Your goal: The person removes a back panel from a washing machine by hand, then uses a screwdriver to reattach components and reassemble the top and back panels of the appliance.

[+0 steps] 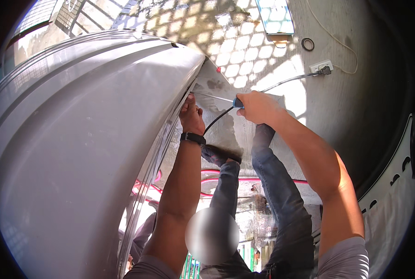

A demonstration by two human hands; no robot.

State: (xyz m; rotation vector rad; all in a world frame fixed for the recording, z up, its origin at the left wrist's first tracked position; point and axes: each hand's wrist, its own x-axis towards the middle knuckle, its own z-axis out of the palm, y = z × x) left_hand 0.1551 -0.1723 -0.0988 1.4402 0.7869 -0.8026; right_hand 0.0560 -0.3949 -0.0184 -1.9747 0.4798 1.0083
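My right hand (259, 108) is closed around the blue handle of a screwdriver (238, 102). Its thin metal shaft points left, with the tip at the edge of a large grey ribbed appliance casing (91, 116). Beside that tip, my left hand (192, 117) has its fingers curled and its thumb up against the casing's edge. Whatever those fingers hold is hidden. A black strap (193, 137) circles the left wrist. Between the hands a black power cord (222, 114) passes behind the screwdriver.
The cord runs to a plug (326, 70) in a white outlet block (319, 66) on the concrete floor. Farther off lie a dark tape roll (307, 44) and a light blue box (276, 16). A pink hose (249, 179) crosses behind my legs. A small red object (218, 69) rests near the casing's corner.
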